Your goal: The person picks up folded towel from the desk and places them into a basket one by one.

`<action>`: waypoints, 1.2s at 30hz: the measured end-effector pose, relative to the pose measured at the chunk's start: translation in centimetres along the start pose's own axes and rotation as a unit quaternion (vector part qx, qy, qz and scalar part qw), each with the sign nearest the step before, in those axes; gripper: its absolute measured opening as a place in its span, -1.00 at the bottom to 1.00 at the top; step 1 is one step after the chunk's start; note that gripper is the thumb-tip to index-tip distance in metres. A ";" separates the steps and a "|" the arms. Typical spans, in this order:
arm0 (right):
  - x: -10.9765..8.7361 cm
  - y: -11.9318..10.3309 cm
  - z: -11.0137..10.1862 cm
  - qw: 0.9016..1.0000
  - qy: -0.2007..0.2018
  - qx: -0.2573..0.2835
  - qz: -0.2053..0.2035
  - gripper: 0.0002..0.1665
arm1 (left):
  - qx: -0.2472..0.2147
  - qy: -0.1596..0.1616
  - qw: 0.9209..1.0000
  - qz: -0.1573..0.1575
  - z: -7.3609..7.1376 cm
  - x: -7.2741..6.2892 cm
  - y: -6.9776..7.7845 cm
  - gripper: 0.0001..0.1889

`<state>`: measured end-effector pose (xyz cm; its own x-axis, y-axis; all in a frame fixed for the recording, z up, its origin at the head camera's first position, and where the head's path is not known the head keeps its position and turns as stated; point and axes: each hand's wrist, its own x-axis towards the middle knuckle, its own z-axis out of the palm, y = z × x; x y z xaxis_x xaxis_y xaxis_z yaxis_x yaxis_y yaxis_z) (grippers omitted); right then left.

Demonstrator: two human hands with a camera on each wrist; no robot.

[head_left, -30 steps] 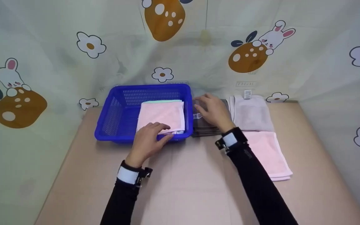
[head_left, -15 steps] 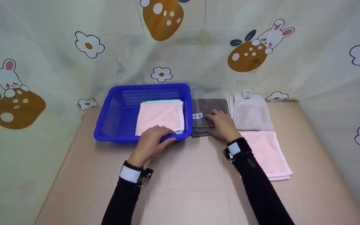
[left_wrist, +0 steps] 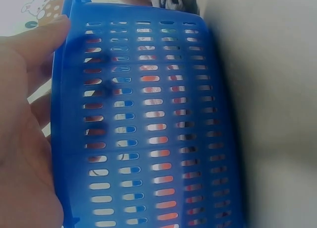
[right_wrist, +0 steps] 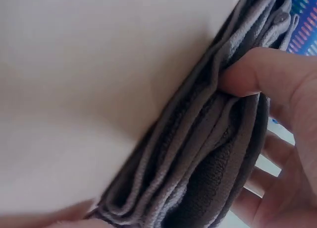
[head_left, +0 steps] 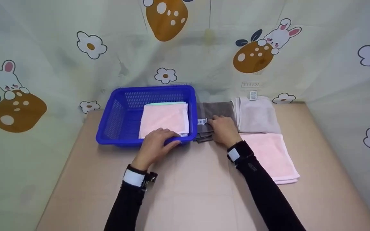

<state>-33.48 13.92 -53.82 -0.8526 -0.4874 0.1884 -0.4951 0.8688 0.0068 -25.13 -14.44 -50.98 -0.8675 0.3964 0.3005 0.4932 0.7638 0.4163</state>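
A blue plastic basket stands at the back of the table. My left hand grips its front rim, thumb outside and fingers over the inner side; the left wrist view shows this hand against the slotted basket wall. Inside the basket lies a folded pink towel with a mint-green edge beneath it. Right beside the basket is a stack of folded dark grey towels with a white label. My right hand pinches its front edge, the thumb pushed between the layers.
Right of the dark stack lies a folded light grey towel. In front of that is a folded pink towel, partly behind my right sleeve. A patterned curtain hangs along the table's back and sides.
My left hand has come down onto the basket's front rim. The right hand has dropped from above the dark towels to their front edge and pinches it, shifting the towels slightly.
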 end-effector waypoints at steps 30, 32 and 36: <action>-11.4 -7.1 -3.8 0.993 -0.021 -0.009 -0.115 -0.57 | 0.013 0.006 1.000 0.011 0.1 0.2 0.0 -0.75; -11.7 -7.3 -4.2 0.992 -0.030 -0.004 -0.122 -0.59 | 0.014 0.003 1.000 0.009 0.0 0.2 0.0 -0.73; -12.3 -7.9 -4.8 0.990 -0.039 0.003 -0.134 -0.63 | 0.018 -0.003 1.000 0.004 -0.1 0.2 0.0 -0.71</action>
<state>-18.28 13.52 -51.50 -0.7005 -0.7059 0.1046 -0.7062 0.7069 0.0409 -25.29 -14.41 -50.85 -0.8638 0.4060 0.2983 0.4980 0.7779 0.3833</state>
